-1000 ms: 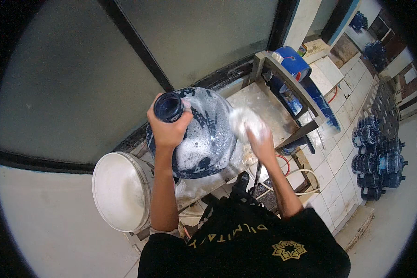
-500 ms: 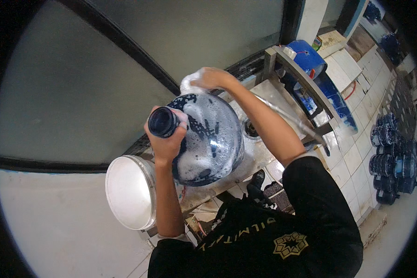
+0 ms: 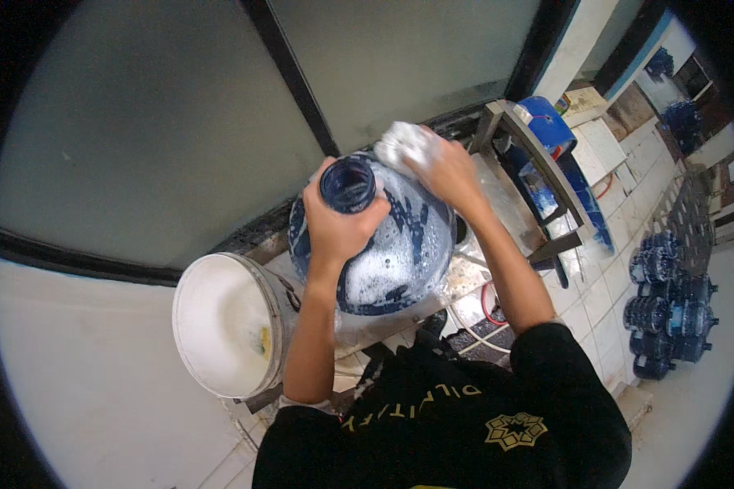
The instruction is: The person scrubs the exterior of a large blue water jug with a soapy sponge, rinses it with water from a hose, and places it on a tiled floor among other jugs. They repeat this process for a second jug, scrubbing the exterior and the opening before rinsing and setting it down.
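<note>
the foamy blue jug (image 3: 400, 253) sits on the wet tabletop (image 3: 510, 200), its neck (image 3: 348, 186) gripped by the left hand (image 3: 338, 232). the right hand (image 3: 448, 173) clutches a white wad (image 3: 401, 145) at its far side. a white bucket (image 3: 220, 314) is just left, windows (image 3: 155, 122) behind, floor tiles (image 3: 603, 314) right.

Bench (image 3: 508, 200): shiny top, gray rail (image 3: 544, 159) at right end.
Windows (image 3: 155, 122): cloudy gray glass (image 3: 408, 65), black frames (image 3: 292, 77), along the back edge.
Wall (image 3: 81, 350): white, under the glass, past the left end.
Floor (image 3: 599, 314): white tiles, beyond the right end.
</note>
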Motion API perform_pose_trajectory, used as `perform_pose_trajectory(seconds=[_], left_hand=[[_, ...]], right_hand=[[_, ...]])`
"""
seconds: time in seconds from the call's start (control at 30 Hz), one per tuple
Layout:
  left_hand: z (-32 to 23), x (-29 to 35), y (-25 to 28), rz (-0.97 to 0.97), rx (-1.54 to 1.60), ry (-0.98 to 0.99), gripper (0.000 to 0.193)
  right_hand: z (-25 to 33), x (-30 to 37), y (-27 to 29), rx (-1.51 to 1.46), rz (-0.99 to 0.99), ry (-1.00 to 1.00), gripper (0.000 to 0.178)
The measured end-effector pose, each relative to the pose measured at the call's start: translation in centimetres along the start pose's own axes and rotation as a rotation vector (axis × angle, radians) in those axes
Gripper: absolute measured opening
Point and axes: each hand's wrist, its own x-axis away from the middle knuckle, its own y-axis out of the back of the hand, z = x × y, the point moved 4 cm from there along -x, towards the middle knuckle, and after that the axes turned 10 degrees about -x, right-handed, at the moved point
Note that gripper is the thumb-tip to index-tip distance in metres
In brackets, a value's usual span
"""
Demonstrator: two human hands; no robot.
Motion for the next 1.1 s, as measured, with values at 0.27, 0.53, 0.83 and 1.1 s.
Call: perform_pose_trajectory(seconds=[0.27,0.53,0.83,1.1], left_hand=[[0.3,-0.3,0.4,0.087,-0.021,-0.012,0.023],[1.4,-1.3,1.4,0.424,0.119,-0.081,0.015],[0.7,-0.7,1.3,0.409,-0.057,-0.048,0.028],[1.0,-4.2,1.5,1.066,0.389,0.043,0.035]], right_hand=[[8.4,18.0,1.9,0.096,0.074,-0.095,0.047],[5.4,8.5,1.3,0.333,-0.237,0.359,0.024],[5.6,6.2,0.1,0.301,-0.288,0.245,0.044],[15.0,18.9,-0.2,0.069,-0.146,-0.297,0.059]])
